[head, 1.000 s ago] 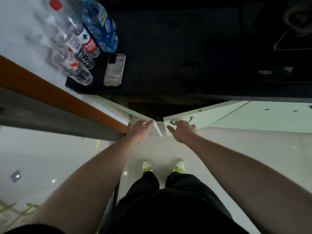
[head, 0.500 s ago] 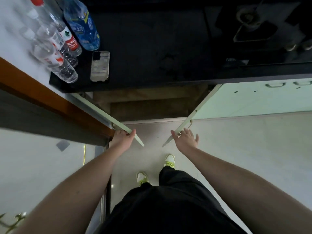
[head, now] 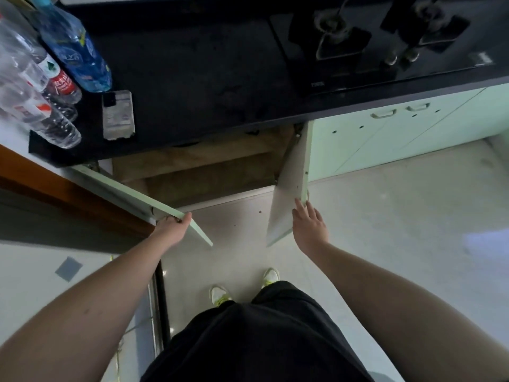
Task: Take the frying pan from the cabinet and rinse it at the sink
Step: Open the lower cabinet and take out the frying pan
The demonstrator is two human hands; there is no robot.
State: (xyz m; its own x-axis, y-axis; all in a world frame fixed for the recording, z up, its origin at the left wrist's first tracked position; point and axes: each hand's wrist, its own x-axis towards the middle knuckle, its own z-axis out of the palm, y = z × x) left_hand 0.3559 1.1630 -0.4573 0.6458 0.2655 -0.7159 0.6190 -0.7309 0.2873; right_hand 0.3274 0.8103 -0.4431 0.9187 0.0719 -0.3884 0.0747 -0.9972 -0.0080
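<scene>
Cabinet (head: 209, 172): under-counter unit below a dark worktop, two pale green doors swung open. Left door (head: 132, 198) and right door (head: 289, 194) angled outward. Brown interior shelves dim; frying pan not discernible.

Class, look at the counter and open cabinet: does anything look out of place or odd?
Yes: several water bottles lie on their sides beside a phone at the counter's left end. No frying pan shows inside the open cabinet.
</scene>
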